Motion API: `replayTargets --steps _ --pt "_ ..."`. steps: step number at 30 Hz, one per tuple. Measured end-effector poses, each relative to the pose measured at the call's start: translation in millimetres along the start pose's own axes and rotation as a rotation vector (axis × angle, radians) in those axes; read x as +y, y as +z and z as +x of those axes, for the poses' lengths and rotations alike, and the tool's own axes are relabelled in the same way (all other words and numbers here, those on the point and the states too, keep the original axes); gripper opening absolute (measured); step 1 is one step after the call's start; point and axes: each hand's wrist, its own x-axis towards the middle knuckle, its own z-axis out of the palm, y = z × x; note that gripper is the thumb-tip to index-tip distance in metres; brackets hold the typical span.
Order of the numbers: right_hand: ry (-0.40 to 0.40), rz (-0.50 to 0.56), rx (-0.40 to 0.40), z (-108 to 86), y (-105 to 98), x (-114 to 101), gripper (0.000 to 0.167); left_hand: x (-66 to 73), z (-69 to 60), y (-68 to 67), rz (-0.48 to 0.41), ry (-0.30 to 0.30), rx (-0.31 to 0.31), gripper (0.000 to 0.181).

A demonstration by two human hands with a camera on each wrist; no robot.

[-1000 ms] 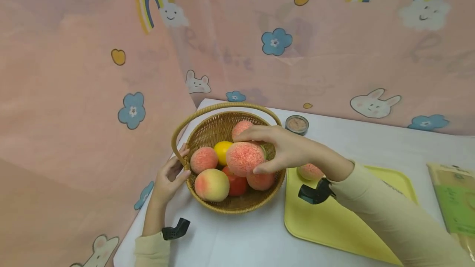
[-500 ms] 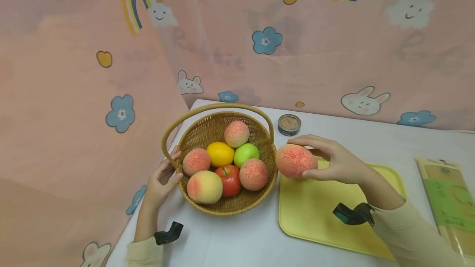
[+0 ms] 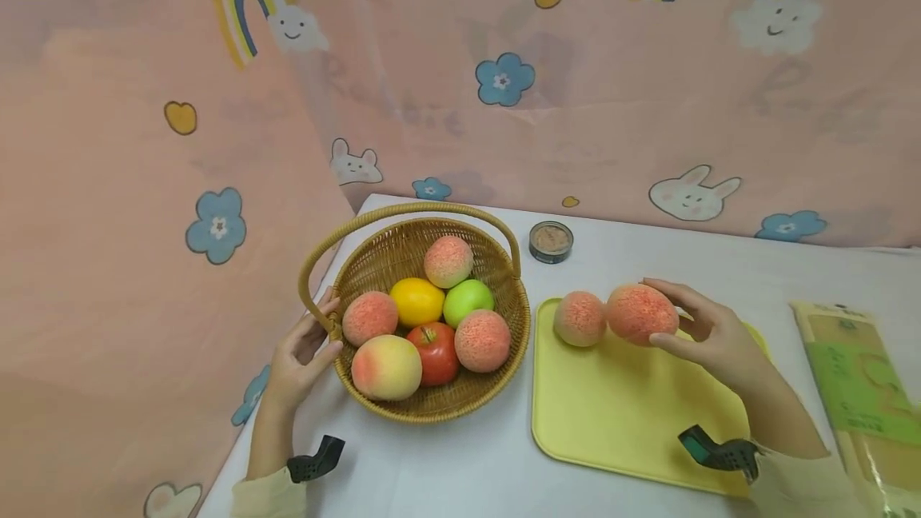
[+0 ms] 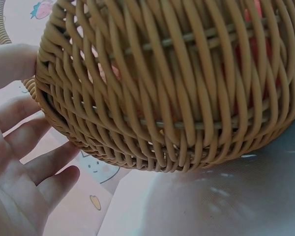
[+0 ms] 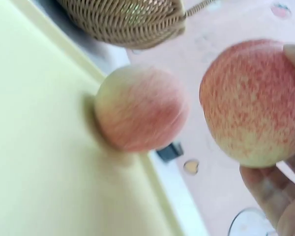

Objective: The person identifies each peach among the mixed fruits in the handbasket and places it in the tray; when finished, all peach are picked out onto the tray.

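Note:
The right hand (image 3: pixel 727 342) grips a large pink peach (image 3: pixel 642 315) above the yellow tray (image 3: pixel 633 414); the right wrist view shows the held peach (image 5: pixel 255 103) between thumb and fingers. Beside it, another peach (image 3: pixel 580 319) sits at the tray's back left corner. The left hand (image 3: pixel 291 366) holds the left rim of the wicker basket (image 3: pixel 432 416), thumb and fingers on either side near the handle base; the left wrist view shows this hand (image 4: pixel 24 157) against the weave. In the basket lie a lemon (image 3: pixel 417 302), a green apple (image 3: pixel 468 300), a red apple (image 3: pixel 435 352) and several peaches.
A small round tin (image 3: pixel 551 241) stands behind the tray, right of the basket. A green and tan packet (image 3: pixel 863 390) lies right of the tray. A pink patterned cloth (image 3: pixel 597 102) hangs behind and left of the white table (image 3: pixel 460 470).
The right hand has carried its peach from over the basket to over the tray, rightwards. The peach resting on the tray is now fully visible. The left hand stays at the basket rim.

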Motion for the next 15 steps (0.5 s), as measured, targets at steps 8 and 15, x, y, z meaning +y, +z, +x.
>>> replayTargets --steps 8,15 --pt "0.266 -0.051 0.053 -17.1 0 28 0.062 2.2 -0.8 -0.7 0.011 0.021 0.003 0.050" --pt "0.377 -0.093 0.045 -22.2 -3 42 0.062 4.1 -0.8 1.2 0.007 0.019 -0.006 0.051"
